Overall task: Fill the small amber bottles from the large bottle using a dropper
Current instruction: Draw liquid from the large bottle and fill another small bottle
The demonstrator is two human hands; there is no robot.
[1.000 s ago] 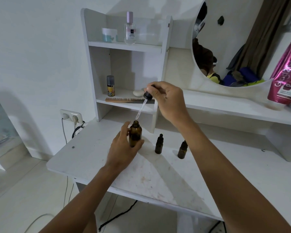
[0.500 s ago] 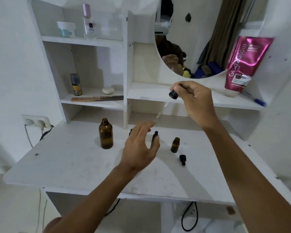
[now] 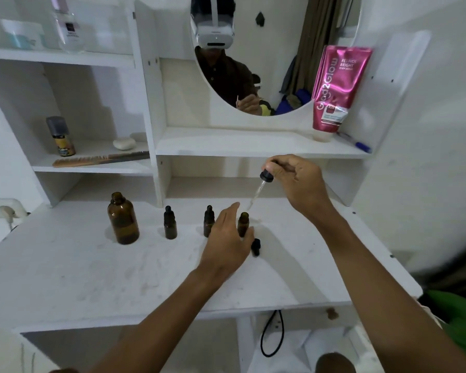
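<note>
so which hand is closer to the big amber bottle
Left. The left hand is at the open small bottle, to the right of the big amber bottle; the right hand, holding the dropper, is farther right and higher.

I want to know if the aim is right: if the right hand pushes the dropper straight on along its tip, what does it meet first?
Most likely the mouth of the open small amber bottle, just beyond the dropper tip; depth is uncertain.

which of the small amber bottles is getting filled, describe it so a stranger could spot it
On the white table stands a row of amber bottles, the large bottle leftmost. The open small bottle is rightmost, beside the left hand. Unlike the two capped bottles, it has no cap.
</note>
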